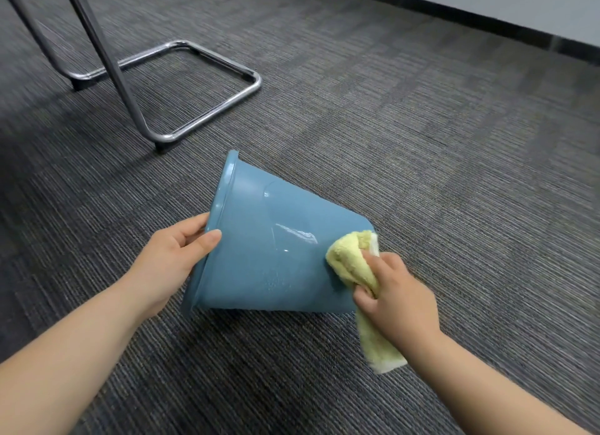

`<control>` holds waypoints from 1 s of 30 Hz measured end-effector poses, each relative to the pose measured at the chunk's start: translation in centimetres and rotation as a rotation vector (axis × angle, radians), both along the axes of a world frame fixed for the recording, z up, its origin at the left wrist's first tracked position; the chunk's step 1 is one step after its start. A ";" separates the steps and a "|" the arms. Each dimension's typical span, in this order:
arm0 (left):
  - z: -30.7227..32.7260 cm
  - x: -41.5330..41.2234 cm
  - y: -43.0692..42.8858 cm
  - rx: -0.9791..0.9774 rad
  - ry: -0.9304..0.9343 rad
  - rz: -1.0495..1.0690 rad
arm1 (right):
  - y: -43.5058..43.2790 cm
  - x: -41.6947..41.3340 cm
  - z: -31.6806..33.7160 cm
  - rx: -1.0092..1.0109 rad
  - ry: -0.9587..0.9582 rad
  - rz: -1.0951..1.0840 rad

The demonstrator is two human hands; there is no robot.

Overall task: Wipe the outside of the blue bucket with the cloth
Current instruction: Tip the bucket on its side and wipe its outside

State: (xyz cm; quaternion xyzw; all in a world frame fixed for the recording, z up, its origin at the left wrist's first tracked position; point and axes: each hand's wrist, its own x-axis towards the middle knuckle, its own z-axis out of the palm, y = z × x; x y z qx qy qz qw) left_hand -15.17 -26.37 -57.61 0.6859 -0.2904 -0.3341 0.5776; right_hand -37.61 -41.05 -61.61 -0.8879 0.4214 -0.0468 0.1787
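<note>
Bucket (269, 249) lying sideways on grey carpet (422, 142), rim leftward. Left hand (175, 256) gripping rim; right hand (396, 295) fisted around yellow cloth (350, 259), pressing near base. Chrome chair frame (181, 87) sitting behind, carpet bare rightward to wall (519, 3).

Two bare arms, uncovered from the picture's lower edge up to the fingertips. Left hand (172, 256): bare and smooth, with a short, rounded, plain nail on the thumb (211, 235). Left forearm (81, 347): long, smooth, unclothed along the whole visible length. Right hand (397, 300): bare as well, with soft ridges at the knuckles and slim fingers (373, 262). Right forearm (506, 379): bare and smooth, wider toward the lower corner. Slender, uncovered wrists on both sides. Nails of the right hand hidden from this view.
</note>
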 end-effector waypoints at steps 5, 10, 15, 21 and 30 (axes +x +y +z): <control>0.5 -0.3 0.0 0.076 -0.205 0.051 | 0.4 0.0 -0.2 0.011 -0.027 0.098; 0.9 -1.1 0.7 0.406 -0.899 0.132 | -1.7 -1.3 -1.1 0.112 0.000 -0.177; 1.1 0.2 1.2 0.760 -1.019 -0.150 | -1.5 -1.0 -1.1 0.141 -0.024 -0.194; 1.4 0.8 2.1 0.441 -0.508 -0.184 | -1.3 -1.0 -0.4 0.156 -0.053 -0.204; 3.5 -0.7 0.5 0.030 -0.135 0.063 | -2.9 -2.8 4.3 0.178 -0.322 -0.329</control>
